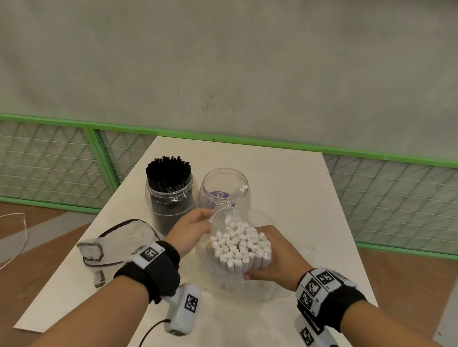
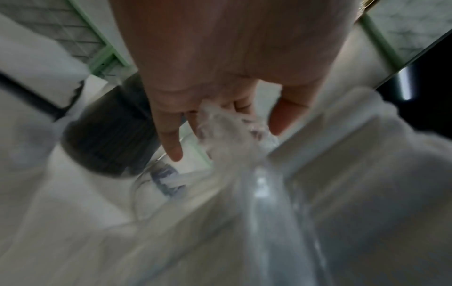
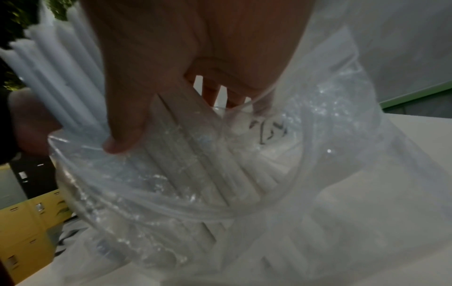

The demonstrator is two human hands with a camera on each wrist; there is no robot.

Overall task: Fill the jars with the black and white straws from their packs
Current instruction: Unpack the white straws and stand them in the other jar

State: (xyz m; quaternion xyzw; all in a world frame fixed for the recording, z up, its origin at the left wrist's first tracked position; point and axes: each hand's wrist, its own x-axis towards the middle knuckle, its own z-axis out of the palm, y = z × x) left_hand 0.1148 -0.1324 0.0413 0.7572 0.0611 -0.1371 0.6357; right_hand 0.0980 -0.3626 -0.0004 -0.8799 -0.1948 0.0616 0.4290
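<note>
Near edge of surface (image 1: 293,184): white straws (image 1: 240,245) upright, half out of bag (image 1: 221,219).
Right hand (image 1: 274,253) wraps the bundle; left hand (image 1: 191,227) pinches the bag mouth; empty jar (image 1: 225,190) just beyond.

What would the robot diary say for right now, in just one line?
left hand: pinches clear pack | right hand: grips white straws | black jar: full | clear jar: one straw
</note>
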